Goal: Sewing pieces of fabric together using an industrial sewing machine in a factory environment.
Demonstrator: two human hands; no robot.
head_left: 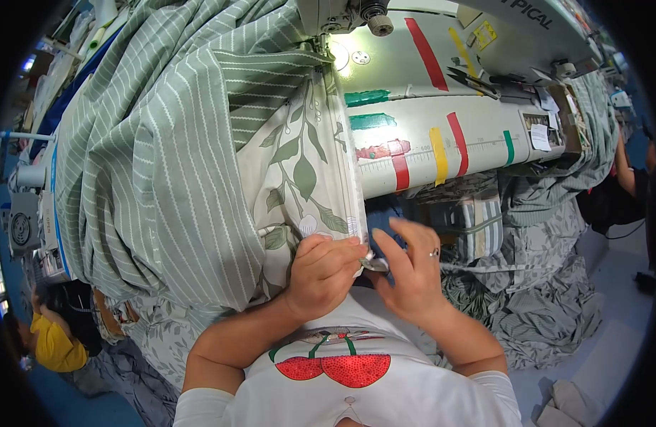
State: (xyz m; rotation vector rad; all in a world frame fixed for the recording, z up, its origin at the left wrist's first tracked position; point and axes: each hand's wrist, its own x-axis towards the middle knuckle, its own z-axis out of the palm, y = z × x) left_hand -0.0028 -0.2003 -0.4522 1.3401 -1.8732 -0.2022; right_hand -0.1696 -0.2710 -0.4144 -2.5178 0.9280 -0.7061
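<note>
My left hand (324, 274) is closed on the lower edge of a cream fabric (289, 167) printed with green leaves. My right hand (415, 274), with a ring on one finger, is just to the right, its thumb and fingers apart. Between the hands is a small pale end of tape (374, 263). A narrow light strip (484, 269) runs out rightward from behind the right hand; whether that hand touches it is hidden. The cream fabric, edged by a white band (348, 160), reaches up to the needle area of a sewing machine (324, 44).
Green striped fabric (153, 156) is heaped on the left. Coloured tape marks (458, 144) cross the machine bed (413, 146). Thread snips (474, 83) lie by the machine. Leaf-patterned cloth (538, 306) piles up at right. A person in yellow (57, 345) is at far left.
</note>
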